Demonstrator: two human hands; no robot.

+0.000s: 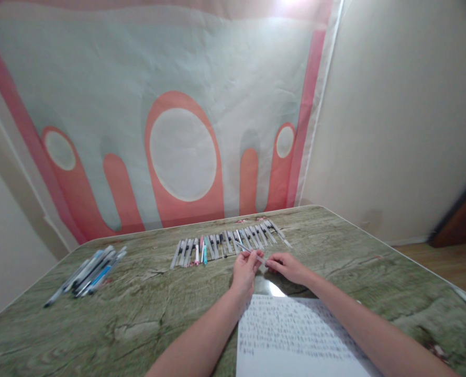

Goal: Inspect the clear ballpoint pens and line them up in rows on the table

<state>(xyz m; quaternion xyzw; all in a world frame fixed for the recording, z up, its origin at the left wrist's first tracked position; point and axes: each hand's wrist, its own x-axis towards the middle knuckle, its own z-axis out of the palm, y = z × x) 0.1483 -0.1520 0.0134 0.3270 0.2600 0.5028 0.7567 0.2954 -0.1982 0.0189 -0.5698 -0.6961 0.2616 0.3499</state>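
Observation:
A slim, pale pen [261, 259] is held slantwise between my two hands, above the table and just beyond the written sheet. My left hand [245, 271] is closed round its middle with the fingertips. At its near right end, my right hand [290, 268] pinches it between thumb and fingers. Just past my hands lies a long row of pens [217, 246], side by side, mostly clear or grey with dark parts, plus a few pink and turquoise ones. The sheet of paper [288, 340], covered in handwriting, lies under my forearms.
A loose pile of pens [93, 272], some blue and black, lies on the left of the wood-patterned table [139, 324]. Behind the table's far edge hangs a printed backdrop [233, 63]. A plain wall [394, 131] stands at the right.

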